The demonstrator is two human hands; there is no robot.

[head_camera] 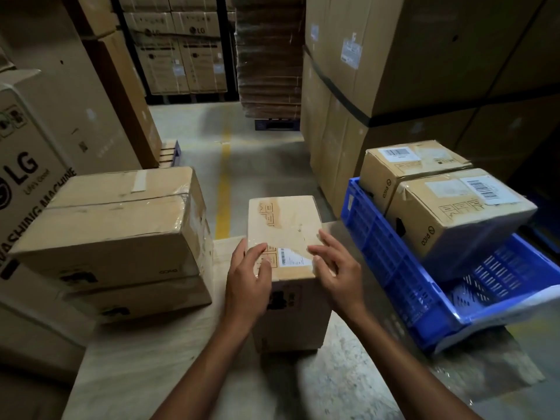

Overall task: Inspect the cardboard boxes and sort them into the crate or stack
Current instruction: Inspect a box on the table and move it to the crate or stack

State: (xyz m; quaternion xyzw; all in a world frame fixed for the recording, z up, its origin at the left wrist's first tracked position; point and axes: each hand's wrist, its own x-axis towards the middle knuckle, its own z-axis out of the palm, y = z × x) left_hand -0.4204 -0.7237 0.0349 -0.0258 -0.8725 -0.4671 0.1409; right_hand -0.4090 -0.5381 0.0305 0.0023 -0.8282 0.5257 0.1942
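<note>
A small cardboard box (285,225) with a barcode label stands upright on the table, in the middle. My left hand (248,277) lies against its near left top edge, fingers over the top. My right hand (336,265) rests on its near right corner with fingers spread. Neither hand lifts it. A blue plastic crate (391,268) sits at the right and holds two labelled boxes, the nearer one (460,213) and the farther one (409,165). At the left is a stack of two larger boxes (121,225).
The pale table (169,359) runs under everything. A white washing machine carton (24,177) stands at the far left. Tall strapped cartons (394,71) rise behind the crate. An aisle with a yellow floor line (224,183) leads back to stacked flat cardboard (269,56).
</note>
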